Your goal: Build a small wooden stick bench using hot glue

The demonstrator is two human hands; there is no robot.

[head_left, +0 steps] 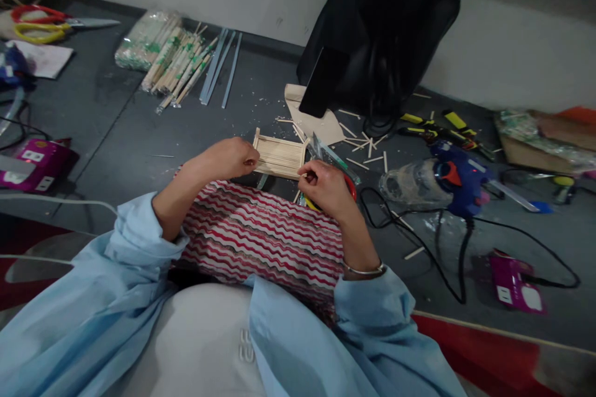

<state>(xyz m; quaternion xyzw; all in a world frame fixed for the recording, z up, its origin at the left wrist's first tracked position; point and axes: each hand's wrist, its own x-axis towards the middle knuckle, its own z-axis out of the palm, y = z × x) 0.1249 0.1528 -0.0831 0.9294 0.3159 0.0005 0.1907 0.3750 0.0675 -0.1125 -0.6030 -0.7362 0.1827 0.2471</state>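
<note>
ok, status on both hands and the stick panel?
Left hand holds stick panel at left edge. Right hand pinches right corner. Panel above striped cloth. Glue gun off right, apart.

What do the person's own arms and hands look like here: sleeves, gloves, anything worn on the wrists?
Both hands are bare, with no gloves. The left hand and right hand come out of loose light-blue sleeves that are pushed up the forearms and bunched in creases. A thin silver bangle circles the right wrist. No watch or markings show.
</note>
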